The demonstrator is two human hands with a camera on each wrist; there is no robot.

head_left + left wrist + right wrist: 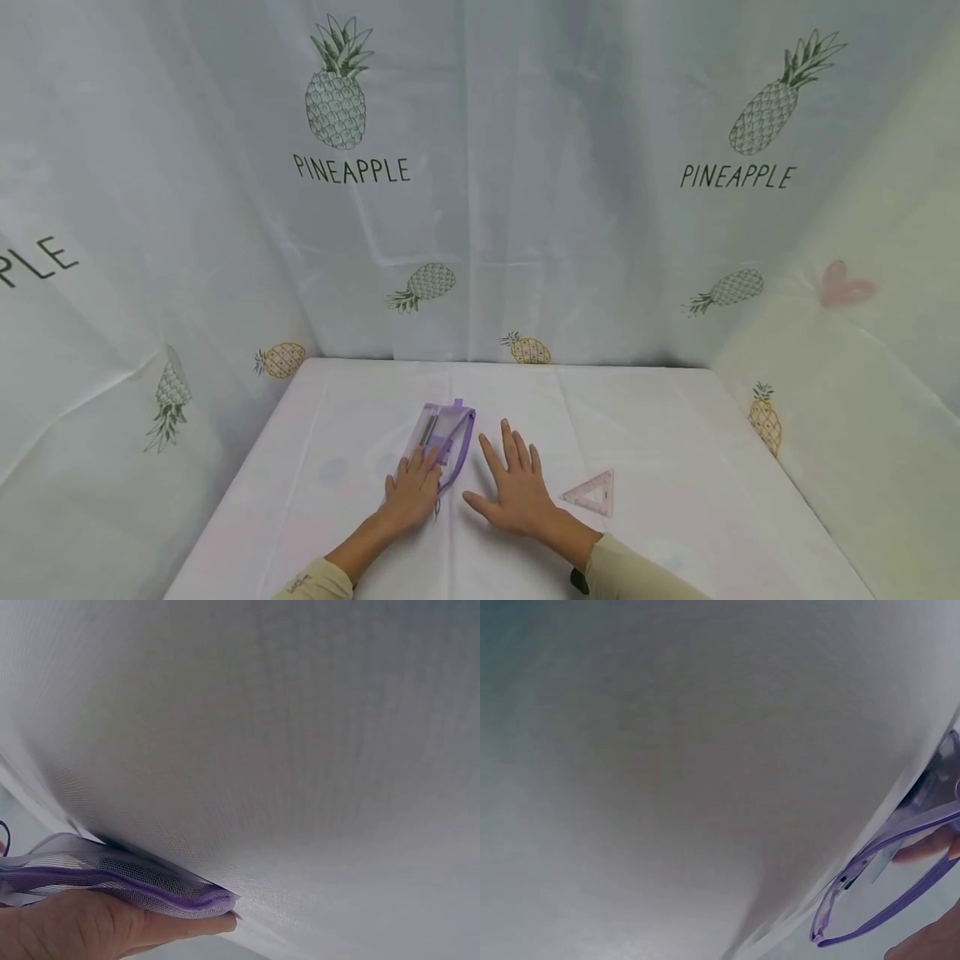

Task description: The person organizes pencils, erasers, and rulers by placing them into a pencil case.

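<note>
A see-through mesh pencil pouch point(450, 422) with purple zip edging lies on the table, its mouth gaping on the right side. Inside it shows a dark pen-like stick point(427, 430). My left hand point(412, 492) rests on the pouch, fingers stretched out flat over it. In the left wrist view the pouch point(157, 883) lies between that hand and the white cloth. Right of the pouch, apart from it, is my right hand point(517, 496), fingers spread and holding nothing. The right wrist view shows the open purple edge point(900, 907), with left-hand fingers behind it.
A clear triangular set square point(608, 492) lies on the table, just right of the right hand. White cloth covers the table point(675, 467), and pineapple-printed sheets point(570, 208) hang at the back and both sides.
</note>
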